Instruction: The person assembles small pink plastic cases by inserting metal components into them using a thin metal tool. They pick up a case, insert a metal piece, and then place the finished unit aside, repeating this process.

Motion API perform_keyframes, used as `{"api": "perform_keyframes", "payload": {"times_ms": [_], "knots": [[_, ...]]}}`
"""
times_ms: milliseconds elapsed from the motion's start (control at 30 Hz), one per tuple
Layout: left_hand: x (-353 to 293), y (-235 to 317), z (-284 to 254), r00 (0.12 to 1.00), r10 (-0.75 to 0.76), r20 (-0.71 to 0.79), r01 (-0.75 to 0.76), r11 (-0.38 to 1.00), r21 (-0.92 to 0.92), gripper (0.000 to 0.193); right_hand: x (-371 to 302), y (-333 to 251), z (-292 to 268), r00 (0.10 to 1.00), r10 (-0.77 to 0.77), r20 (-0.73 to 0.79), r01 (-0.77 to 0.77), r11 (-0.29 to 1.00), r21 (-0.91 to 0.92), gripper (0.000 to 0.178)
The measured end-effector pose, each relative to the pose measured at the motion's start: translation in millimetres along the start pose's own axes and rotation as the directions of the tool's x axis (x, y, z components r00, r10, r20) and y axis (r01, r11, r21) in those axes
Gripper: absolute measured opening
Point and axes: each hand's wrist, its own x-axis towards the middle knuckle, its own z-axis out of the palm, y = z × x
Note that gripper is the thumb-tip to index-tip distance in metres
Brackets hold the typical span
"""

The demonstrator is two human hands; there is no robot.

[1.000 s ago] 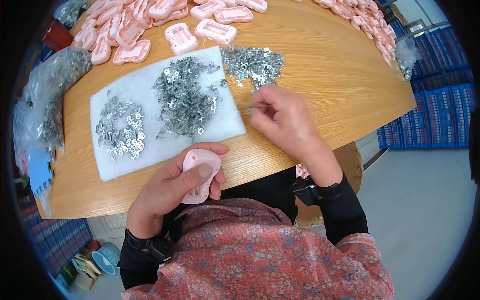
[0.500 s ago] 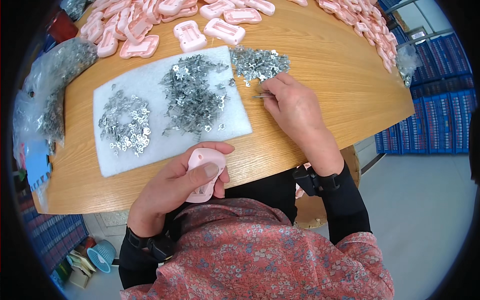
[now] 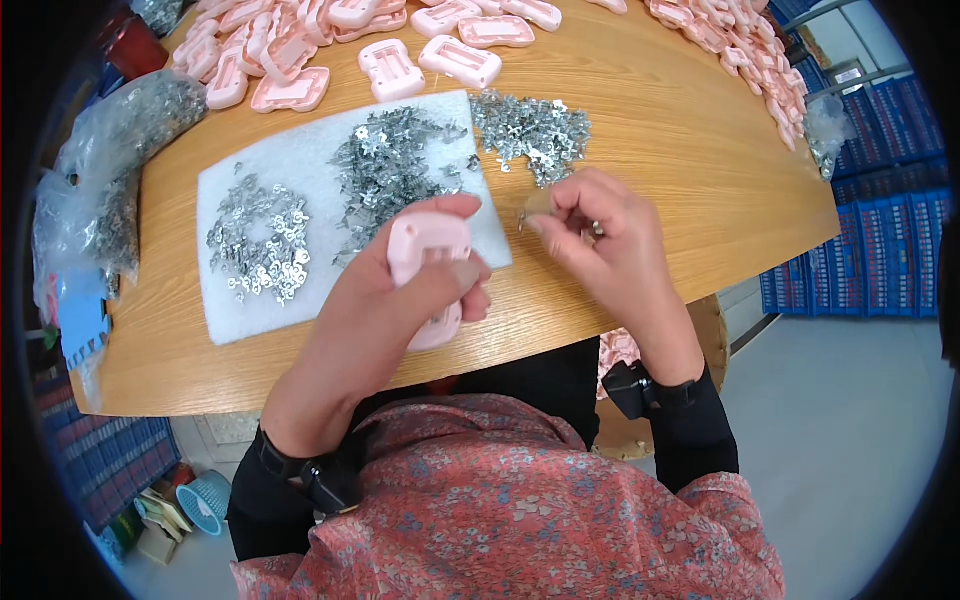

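Observation:
My left hand (image 3: 375, 305) is wrapped round a pink plastic housing (image 3: 428, 238), thumb pressed across its hollow side, above the near edge of a white foam sheet (image 3: 232, 325). To its right, my right hand (image 3: 615, 235) pinches a small metal piece (image 3: 521, 220) between thumb and forefinger. A little more metal shows near its curled fingers, too small to make out. On the sheet lie a pile of small ring-ended metal clips (image 3: 280, 262) and a larger pile of metal contact pieces (image 3: 395, 160). Another metal heap (image 3: 538, 130) sits on the wood beyond my right hand.
Pink housings (image 3: 290, 50) are heaped along the far side of the wooden table (image 3: 700, 190), with another heap (image 3: 735, 50) at the far right. A plastic bag of metal parts (image 3: 140, 120) stands at the left. Blue storage racks (image 3: 860, 250) stand beyond the right edge.
My left hand has lifted the pink housing up and slightly right, over the foam sheet's near edge. My right hand has drawn back from the metal heap and turned, its pinch still closed.

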Motion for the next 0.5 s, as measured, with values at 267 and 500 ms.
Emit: {"api": "perform_keyframes", "payload": {"times_ms": [267, 500], "knots": [[21, -2, 9, 0.995, 0.022, 0.100, -0.026, 0.999, 0.041, 0.050, -9, -21, -2, 0.966, -0.260, 0.004, 0.260, 0.966, -0.020, 0.018], [22, -12, 9, 0.995, 0.102, 0.016, -0.101, 0.992, -0.076, 0.053, -21, -28, 8, 0.989, 0.138, 0.048, -0.146, 0.960, 0.241, 0.010]]}}
